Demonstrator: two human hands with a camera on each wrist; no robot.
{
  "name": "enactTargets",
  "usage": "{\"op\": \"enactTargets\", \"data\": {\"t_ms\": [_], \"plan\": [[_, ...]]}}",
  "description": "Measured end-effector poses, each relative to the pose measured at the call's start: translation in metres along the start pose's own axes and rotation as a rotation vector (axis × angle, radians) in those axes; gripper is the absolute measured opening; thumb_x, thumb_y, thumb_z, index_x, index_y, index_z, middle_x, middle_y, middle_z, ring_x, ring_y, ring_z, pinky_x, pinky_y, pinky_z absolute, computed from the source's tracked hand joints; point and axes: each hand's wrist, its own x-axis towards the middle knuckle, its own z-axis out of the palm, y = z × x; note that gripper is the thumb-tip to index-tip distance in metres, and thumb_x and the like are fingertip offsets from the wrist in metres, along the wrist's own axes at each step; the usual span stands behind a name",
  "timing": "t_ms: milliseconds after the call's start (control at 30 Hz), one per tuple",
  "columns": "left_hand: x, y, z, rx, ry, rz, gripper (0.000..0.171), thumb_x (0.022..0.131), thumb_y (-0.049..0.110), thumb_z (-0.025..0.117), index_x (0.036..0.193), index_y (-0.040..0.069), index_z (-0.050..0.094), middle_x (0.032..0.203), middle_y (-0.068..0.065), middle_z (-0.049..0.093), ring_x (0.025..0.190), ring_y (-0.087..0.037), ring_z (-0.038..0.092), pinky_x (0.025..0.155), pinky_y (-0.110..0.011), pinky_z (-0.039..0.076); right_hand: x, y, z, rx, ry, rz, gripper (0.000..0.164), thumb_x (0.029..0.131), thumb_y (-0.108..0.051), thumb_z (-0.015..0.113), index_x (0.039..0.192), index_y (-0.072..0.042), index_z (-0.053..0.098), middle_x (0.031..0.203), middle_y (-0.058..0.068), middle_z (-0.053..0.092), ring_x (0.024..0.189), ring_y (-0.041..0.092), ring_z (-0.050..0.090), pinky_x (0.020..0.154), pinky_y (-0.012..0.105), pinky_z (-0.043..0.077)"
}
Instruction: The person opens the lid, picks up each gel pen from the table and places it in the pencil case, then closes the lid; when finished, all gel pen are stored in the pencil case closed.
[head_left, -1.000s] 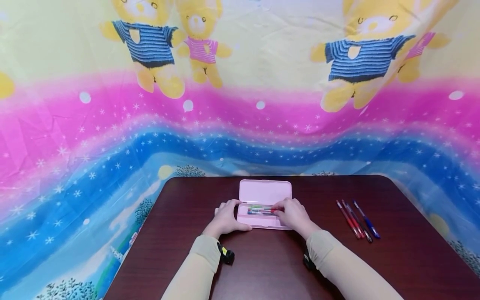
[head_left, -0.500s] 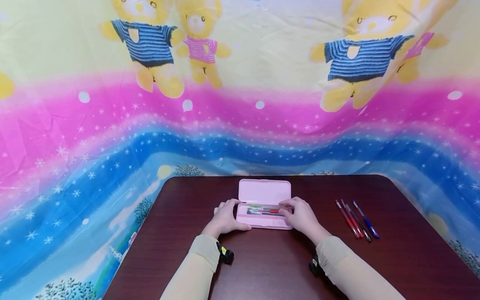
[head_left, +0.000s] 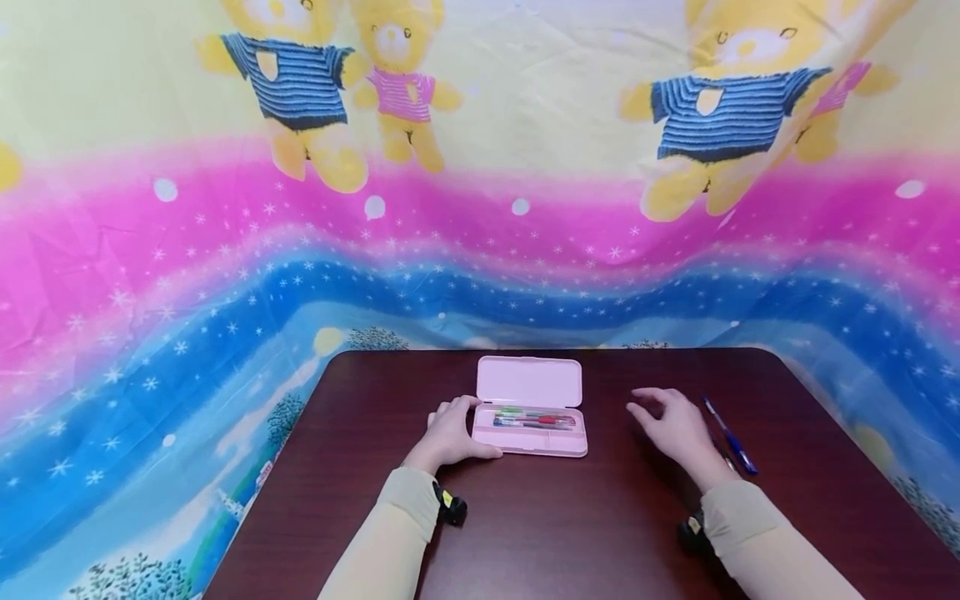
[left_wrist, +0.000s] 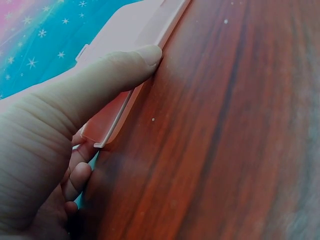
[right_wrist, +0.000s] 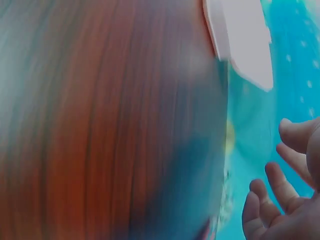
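Observation:
An opened pink pencil case [head_left: 528,381] lies on the table, its lid tipped back at the far side. Several pens [head_left: 534,421], with green, red and blue parts, lie in its rear compartment. My left hand [head_left: 450,435] grips the left end of the case; in the left wrist view the thumb of this hand [left_wrist: 50,130] presses on its front edge. To the right of the case, my right hand [head_left: 678,429] is in the air with fingers loosely spread and nothing in them. Beside it lies a blue pen [head_left: 731,437], while other loose pens are mostly hidden behind that hand.
The dark wooden table [head_left: 540,533] has rounded far corners. Behind it hangs a printed cloth [head_left: 480,275] with bears and snowflakes. A small black device [head_left: 452,508] is strapped at the left wrist, another [head_left: 692,533] at the right.
My right hand has let go of a red-ended pen in the case and moved right toward the loose pens, hiding the red ones. The left hand has stayed on the case.

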Motion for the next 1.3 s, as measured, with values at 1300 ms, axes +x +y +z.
{"op": "enactTargets", "data": {"t_ms": [1300], "plan": [[0.001, 0.000, -0.001, 0.015, 0.015, 0.022, 0.106, 0.067, 0.064, 0.100, 0.153, 0.019, 0.057, 0.152, -0.007, 0.063, 0.139, -0.031, 0.052, 0.110, -0.054, 0.039, -0.035, 0.107, -0.078, -0.169, -0.243, 0.317, 0.055, 0.107, -0.026, 0.066, 0.144, 0.015, 0.060, 0.137, 0.045, 0.062, 0.113, 0.058, 0.063, 0.092, 0.068, 0.055]]}}
